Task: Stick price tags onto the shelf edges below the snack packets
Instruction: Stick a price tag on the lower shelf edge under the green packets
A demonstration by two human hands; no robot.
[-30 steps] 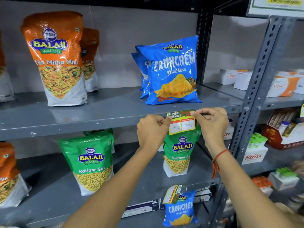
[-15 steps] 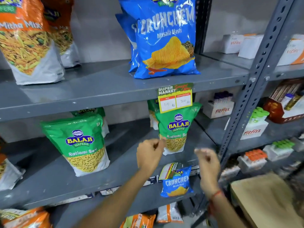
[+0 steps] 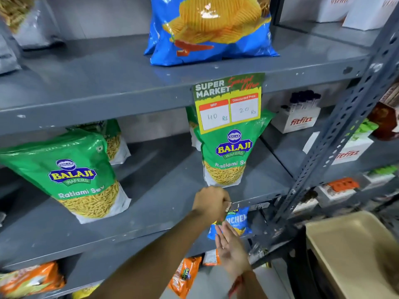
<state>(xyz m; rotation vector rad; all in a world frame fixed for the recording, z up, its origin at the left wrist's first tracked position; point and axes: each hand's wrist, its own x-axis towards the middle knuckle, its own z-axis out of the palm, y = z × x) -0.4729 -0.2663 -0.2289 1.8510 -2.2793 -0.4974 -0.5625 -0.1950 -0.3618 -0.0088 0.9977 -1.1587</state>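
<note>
A green and yellow price tag (image 3: 228,102) is stuck on the upper shelf edge (image 3: 108,106), below the blue Crunchem packet (image 3: 211,29). Two green Ratlami Sev packets (image 3: 64,175) (image 3: 228,156) stand on the middle shelf, whose front edge (image 3: 140,231) is bare. My left hand (image 3: 210,203) is closed on a second price tag (image 3: 227,210), seen edge-on in front of a small blue Crunchem packet (image 3: 238,221). My right hand (image 3: 231,247) is just below it, fingers apart and pointing up at the tag's lower end.
A perforated grey upright (image 3: 336,130) divides this rack from the right one, which holds white fitfizz boxes (image 3: 300,119). A beige carton (image 3: 354,251) sits at the lower right. Orange snack packets (image 3: 185,275) (image 3: 30,279) lie on the bottom level.
Both hands let go of the tag on the upper shelf edge and dropped down. The view tilted downward. My left hand closed on a second tag by the small blue packet.
</note>
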